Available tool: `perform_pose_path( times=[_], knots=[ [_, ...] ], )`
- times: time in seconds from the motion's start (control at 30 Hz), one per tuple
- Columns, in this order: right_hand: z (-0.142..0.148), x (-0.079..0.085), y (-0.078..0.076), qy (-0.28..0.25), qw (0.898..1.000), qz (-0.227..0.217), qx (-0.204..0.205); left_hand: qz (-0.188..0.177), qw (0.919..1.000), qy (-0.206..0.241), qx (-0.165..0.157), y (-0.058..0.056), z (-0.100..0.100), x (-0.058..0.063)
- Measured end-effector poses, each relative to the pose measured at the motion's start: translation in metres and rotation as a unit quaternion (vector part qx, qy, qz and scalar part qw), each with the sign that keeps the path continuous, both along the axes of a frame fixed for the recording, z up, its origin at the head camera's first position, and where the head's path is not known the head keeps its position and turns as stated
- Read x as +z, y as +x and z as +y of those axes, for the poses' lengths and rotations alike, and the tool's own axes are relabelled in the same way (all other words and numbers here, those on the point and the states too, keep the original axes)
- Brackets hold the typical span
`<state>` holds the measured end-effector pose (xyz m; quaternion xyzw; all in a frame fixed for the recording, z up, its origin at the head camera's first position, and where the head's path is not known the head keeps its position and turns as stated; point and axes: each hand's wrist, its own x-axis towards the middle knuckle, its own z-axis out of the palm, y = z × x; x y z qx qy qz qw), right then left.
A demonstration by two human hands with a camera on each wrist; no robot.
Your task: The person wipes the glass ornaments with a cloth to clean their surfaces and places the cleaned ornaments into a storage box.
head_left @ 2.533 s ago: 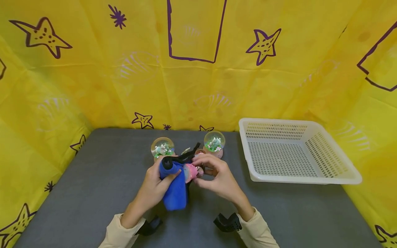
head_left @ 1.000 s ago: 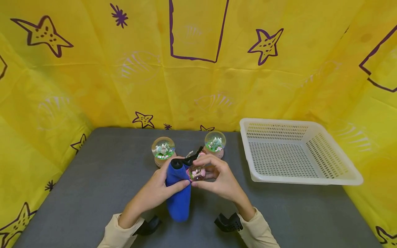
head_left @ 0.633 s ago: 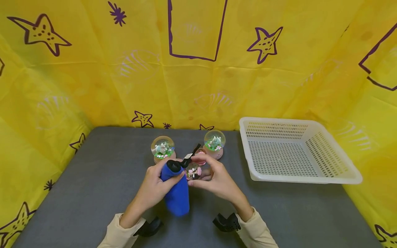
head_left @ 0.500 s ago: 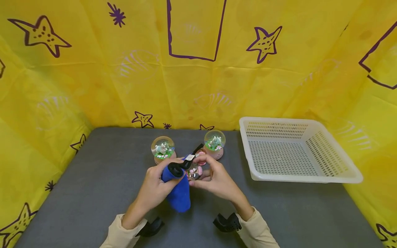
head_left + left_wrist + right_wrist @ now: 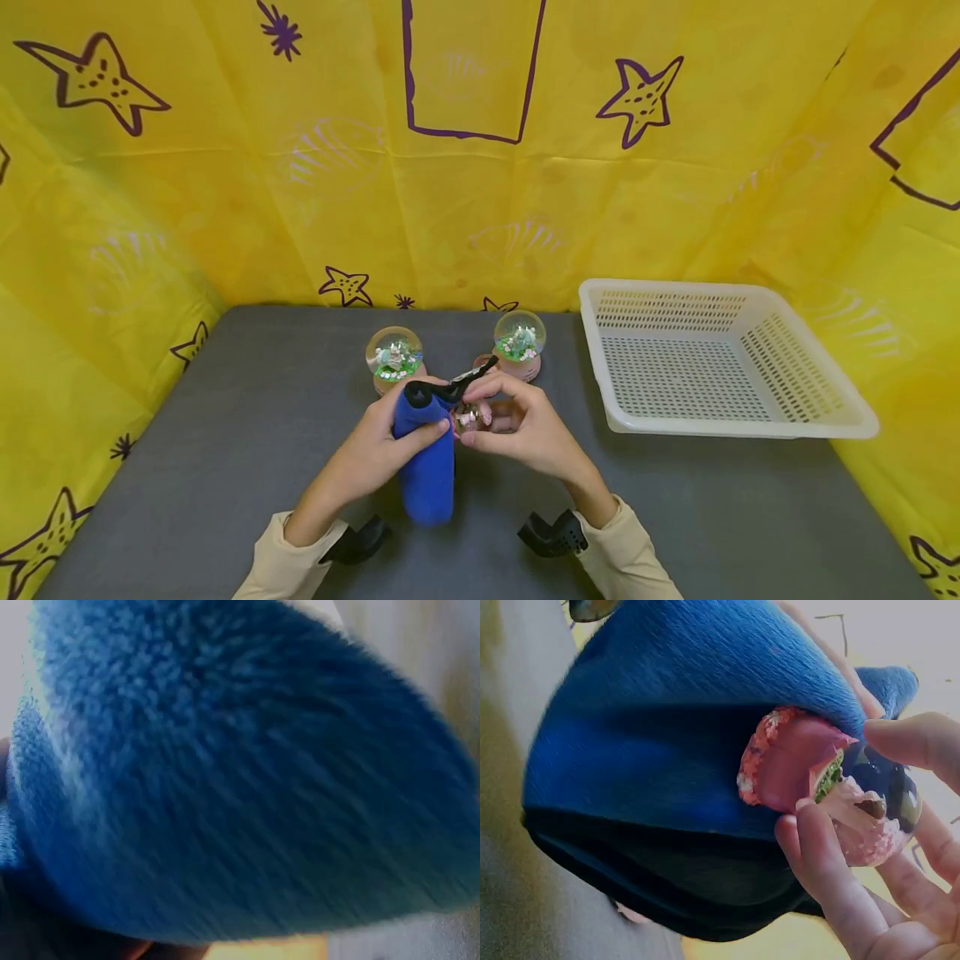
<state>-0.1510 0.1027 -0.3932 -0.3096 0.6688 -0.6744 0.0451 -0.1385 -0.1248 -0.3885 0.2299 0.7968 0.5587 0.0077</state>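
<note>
Grey counter (image 5: 225, 433): left hand (image 5: 381, 442) grips soft cloth (image 5: 427, 483); right hand (image 5: 528, 427) pinches pink globe (image 5: 826, 780), probably slippery, fragile; best held by its base (image 5: 789, 761) (ten o'clock, right wrist view).

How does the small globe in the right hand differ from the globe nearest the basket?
The held globe is smaller; the standing globe is larger. The right hand grips the held globe; the standing globe rests upright on the table. The held globe's base is deeper pink than the standing globe's. Both have clear domes.
</note>
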Motion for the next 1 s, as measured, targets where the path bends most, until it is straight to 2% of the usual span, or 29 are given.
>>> perform_pose_path(
  times=[0.07,0.13,0.23,0.33,0.43,0.5,0.57,0.63,0.7,0.77,0.87,1.0],
  knots=[
    [-0.0005,-0.0009,-0.0002,0.003,1.000,0.011,0.002,-0.026,0.9991,-0.015,-0.030,-0.0004,-0.0009,0.0005],
    [-0.0006,-0.0021,-0.0001,0.005,1.000,0.014,0.001,-0.030,0.9986,-0.024,-0.037,-0.0005,-0.0009,0.0004],
    [-0.0002,-0.0039,0.0001,0.007,1.000,0.022,0.005,-0.018,0.9994,-0.023,-0.018,0.0004,-0.0002,0.0006],
    [0.0004,-0.0049,-0.0001,0.007,0.999,0.033,0.013,-0.011,0.9995,-0.023,0.021,0.0017,-0.0001,0.0016],
    [0.0012,-0.0053,-0.0007,0.008,0.999,0.044,0.025,-0.029,0.9979,-0.020,0.054,0.0021,-0.0018,0.0031],
    [0.0013,-0.0053,-0.0012,0.007,0.998,0.050,0.037,-0.048,0.9970,-0.016,0.058,0.0018,-0.0042,0.0040],
    [0.0015,-0.0048,-0.0012,0.000,0.997,0.053,0.049,-0.068,0.9969,-0.008,0.039,0.0010,-0.0066,0.0046],
    [0.0016,-0.0044,-0.0014,-0.007,0.997,0.057,0.055,-0.088,0.9960,-0.006,0.006,0.0003,-0.0084,0.0049],
    [0.0018,-0.0040,-0.0013,-0.013,0.997,0.060,0.055,-0.106,0.9940,-0.007,-0.028,0.0002,-0.0094,0.0046],
    [0.0021,-0.0040,-0.0012,-0.010,0.997,0.063,0.045,-0.114,0.9922,-0.013,-0.049,0.0003,-0.0093,0.0034],
    [0.0019,-0.0043,-0.0014,-0.008,0.997,0.063,0.037,-0.097,0.9936,-0.022,-0.053,0.0009,-0.0085,0.0020],
    [0.0003,-0.0051,-0.0019,-0.012,0.998,0.055,0.032,-0.042,0.9986,-0.025,-0.020,0.0014,-0.0056,0.0023]
  ],
)
